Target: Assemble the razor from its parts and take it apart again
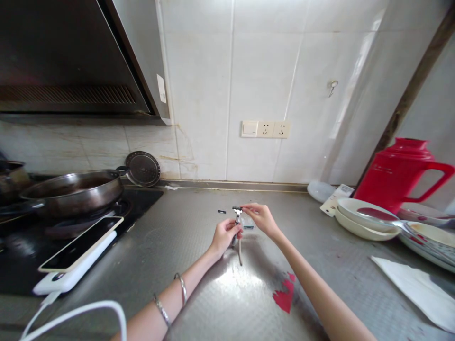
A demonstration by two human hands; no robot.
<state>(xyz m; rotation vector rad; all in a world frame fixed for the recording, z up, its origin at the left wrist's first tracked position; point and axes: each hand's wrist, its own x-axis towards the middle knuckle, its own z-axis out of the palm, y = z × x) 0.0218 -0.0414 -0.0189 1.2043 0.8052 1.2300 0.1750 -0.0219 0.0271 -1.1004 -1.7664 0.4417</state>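
Just below the frame's centre, the razor (237, 216) looks light, stiff and probably sharp-edged, best gripped by its handle, where the left hand (226, 234) is closed, while the right hand (262, 219) pinches the head's (236, 207) right end.

Pale tiled wall (199, 85) — grey metal counter (159, 241) below.

A razor (238, 214) held up over a metal counter (170, 246).
From where I stand, the left hand (224, 235) grips its handle (237, 220) while the right hand (262, 219) pinches its dark head (236, 207). A small black piece (222, 211) and a clear case (248, 222) lie nearby. A pan (85, 194) sits on the stove (144, 201); a red jug (394, 175) stands beside some bowls (366, 225).
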